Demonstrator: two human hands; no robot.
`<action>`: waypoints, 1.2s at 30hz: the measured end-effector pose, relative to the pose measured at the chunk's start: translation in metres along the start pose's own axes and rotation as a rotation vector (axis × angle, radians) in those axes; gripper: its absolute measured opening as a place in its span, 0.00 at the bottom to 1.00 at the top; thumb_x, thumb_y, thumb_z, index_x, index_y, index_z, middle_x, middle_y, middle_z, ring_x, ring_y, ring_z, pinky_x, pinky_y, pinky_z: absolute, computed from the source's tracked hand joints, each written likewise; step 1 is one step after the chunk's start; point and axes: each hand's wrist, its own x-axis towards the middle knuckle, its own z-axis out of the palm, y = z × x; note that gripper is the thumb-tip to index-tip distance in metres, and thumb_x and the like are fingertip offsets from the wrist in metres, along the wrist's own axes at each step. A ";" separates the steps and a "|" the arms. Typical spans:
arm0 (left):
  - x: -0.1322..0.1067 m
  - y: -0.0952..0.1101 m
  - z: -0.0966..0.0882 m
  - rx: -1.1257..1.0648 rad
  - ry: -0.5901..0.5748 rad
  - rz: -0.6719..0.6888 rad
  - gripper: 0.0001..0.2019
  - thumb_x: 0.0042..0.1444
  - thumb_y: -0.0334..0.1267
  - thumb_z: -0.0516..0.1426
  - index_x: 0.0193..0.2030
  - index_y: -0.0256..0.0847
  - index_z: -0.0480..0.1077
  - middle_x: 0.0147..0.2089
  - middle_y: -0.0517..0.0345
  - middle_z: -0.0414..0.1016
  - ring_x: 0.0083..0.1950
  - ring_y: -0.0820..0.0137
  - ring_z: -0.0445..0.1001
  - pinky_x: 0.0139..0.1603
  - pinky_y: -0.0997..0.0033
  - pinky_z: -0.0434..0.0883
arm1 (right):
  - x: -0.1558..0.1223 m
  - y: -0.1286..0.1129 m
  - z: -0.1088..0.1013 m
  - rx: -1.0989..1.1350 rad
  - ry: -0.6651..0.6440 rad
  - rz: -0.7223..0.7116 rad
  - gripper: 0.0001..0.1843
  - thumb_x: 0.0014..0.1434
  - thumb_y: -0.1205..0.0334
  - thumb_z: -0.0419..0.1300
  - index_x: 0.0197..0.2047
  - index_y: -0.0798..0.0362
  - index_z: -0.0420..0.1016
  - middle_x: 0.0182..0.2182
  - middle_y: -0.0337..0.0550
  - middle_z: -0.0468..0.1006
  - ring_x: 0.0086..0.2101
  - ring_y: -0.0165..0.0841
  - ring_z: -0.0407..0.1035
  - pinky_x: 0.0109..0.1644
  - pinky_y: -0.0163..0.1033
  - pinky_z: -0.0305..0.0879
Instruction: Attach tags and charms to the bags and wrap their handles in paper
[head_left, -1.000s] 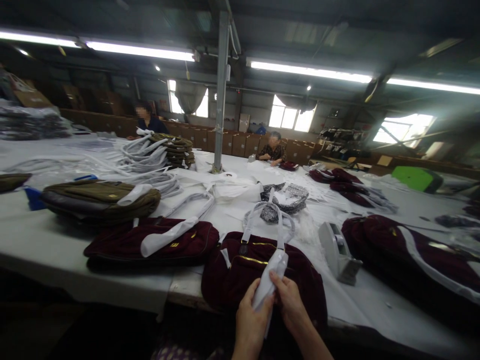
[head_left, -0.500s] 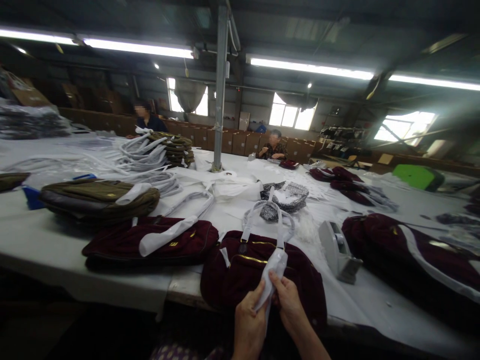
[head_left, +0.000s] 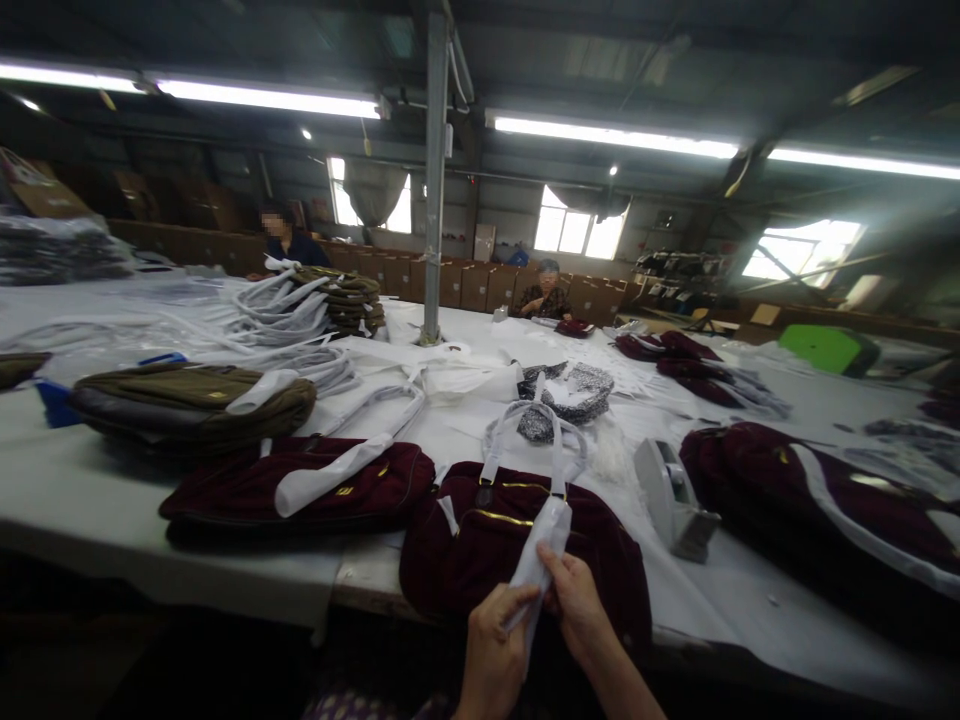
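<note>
A maroon handbag (head_left: 457, 560) with gold zips lies at the table's front edge, its handles sheathed in white wrap. White wrapping paper (head_left: 544, 540) hangs from the base of its right handle down over the bag's front. My left hand (head_left: 495, 640) pinches the lower part of this paper. Higher up, my right hand (head_left: 574, 590) is closed on the paper's right side, thumb on top. Both hands are in front of the bag; some fingertips are hidden behind the paper.
Left of the handbag lie another maroon bag (head_left: 247, 495) and olive bags (head_left: 172, 400). A grey tape dispenser (head_left: 675, 505) stands to the right, beside more maroon bags (head_left: 772, 480). A metal post (head_left: 435, 180) rises mid-table. Two people (head_left: 544, 295) sit across the table.
My left hand has shifted slightly down and left along the paper. My right hand stays nearly in place. The whole view has moved a little.
</note>
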 end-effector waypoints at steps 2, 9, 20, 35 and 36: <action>-0.001 -0.001 0.000 -0.053 0.047 -0.048 0.12 0.54 0.36 0.54 0.43 0.41 0.74 0.42 0.53 0.77 0.44 0.63 0.74 0.47 0.71 0.70 | -0.002 -0.002 0.001 0.001 -0.005 -0.005 0.27 0.39 0.39 0.65 0.20 0.55 0.62 0.10 0.31 0.60 0.11 0.20 0.51 0.14 0.28 0.41; 0.001 -0.014 0.001 -0.072 0.114 -0.105 0.17 0.51 0.39 0.56 0.49 0.44 0.72 0.49 0.55 0.75 0.50 0.62 0.73 0.52 0.67 0.69 | -0.004 -0.004 0.002 0.008 -0.013 -0.019 0.27 0.39 0.39 0.65 0.20 0.55 0.62 0.10 0.30 0.60 0.12 0.20 0.50 0.15 0.28 0.41; 0.000 -0.022 -0.002 -0.058 -0.017 0.034 0.15 0.57 0.41 0.53 0.49 0.42 0.72 0.39 0.54 0.78 0.38 0.67 0.75 0.40 0.73 0.72 | -0.003 -0.002 0.000 -0.010 -0.001 0.004 0.26 0.41 0.40 0.64 0.20 0.55 0.62 0.09 0.31 0.60 0.12 0.20 0.51 0.15 0.28 0.41; 0.001 0.013 -0.014 0.022 -0.117 0.068 0.17 0.58 0.44 0.50 0.45 0.39 0.75 0.38 0.50 0.76 0.39 0.64 0.73 0.42 0.71 0.68 | -0.004 -0.006 0.001 0.039 0.004 0.015 0.25 0.41 0.42 0.65 0.21 0.55 0.62 0.12 0.30 0.60 0.13 0.20 0.50 0.16 0.29 0.42; 0.001 0.013 -0.012 0.011 -0.103 0.019 0.18 0.58 0.45 0.49 0.43 0.39 0.75 0.37 0.50 0.76 0.38 0.64 0.73 0.41 0.71 0.68 | -0.004 -0.006 0.002 0.036 -0.001 0.009 0.25 0.42 0.42 0.65 0.21 0.55 0.62 0.12 0.31 0.60 0.13 0.21 0.51 0.16 0.29 0.43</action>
